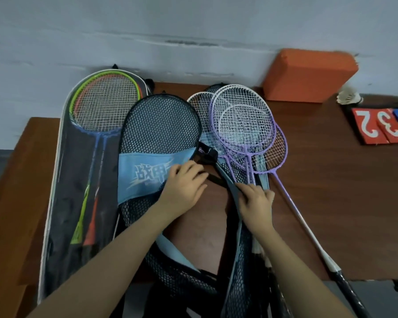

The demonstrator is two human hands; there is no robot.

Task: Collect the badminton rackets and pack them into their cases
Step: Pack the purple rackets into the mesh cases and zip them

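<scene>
While left hand (184, 189) rests, case (145, 177) reads "战甲".

Purple rackets (244, 125) overlap beside a flat black mesh case (160, 125).

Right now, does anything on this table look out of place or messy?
Yes. The purple rackets lie fanned in a loose overlapping pile instead of inside a case, and one racket handle sticks out past the table edge, where it could get knocked.
</scene>
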